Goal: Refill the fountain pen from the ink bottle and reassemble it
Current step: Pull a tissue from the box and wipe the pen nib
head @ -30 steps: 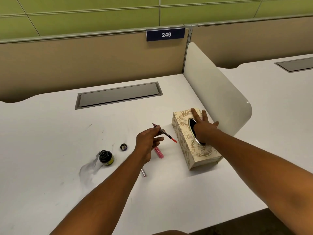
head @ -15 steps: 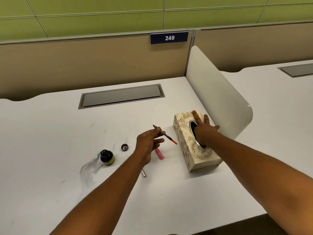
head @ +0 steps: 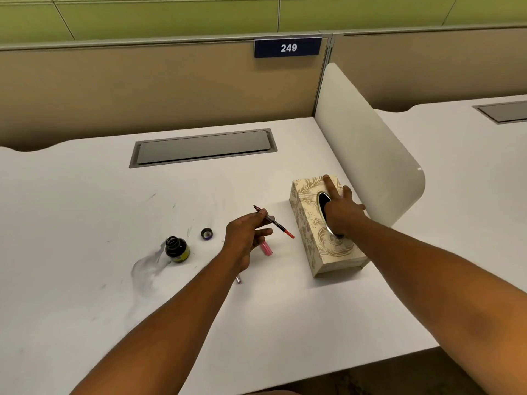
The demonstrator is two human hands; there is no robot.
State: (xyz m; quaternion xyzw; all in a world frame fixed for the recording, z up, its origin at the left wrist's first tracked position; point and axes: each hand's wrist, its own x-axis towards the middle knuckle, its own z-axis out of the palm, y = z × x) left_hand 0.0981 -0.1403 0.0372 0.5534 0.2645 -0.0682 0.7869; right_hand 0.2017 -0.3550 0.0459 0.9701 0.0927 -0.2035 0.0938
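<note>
The left hand (head: pixel 245 235) pinches the thin inner part of the pen (head: pixel 273 221) above the white desk (head: pixel 85 209), nib end pointing up and away; the right hand (head: pixel 340 216) lies on the tissue box (head: pixel 310 223), some fingers reaching into its dark slot, and I cannot tell if they grip a tissue. The open ink bottle (head: pixel 176 248) stands to the left with its cap (head: pixel 206 233) beside it; the pink barrel (head: pixel 265 248) lies under the left hand. I think a tissue comes next; pull one out slowly, press the box down, and keep the inky nib off the desk.

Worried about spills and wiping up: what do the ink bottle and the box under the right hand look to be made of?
Ink bottle: probably glass, dark and glossy, with a shiny threaded neck and a yellow label. Tissue box: looks like printed cardboard, matte cream with a gold leaf pattern and crisp folded edges; the right hand reaches into its oval opening.
</note>
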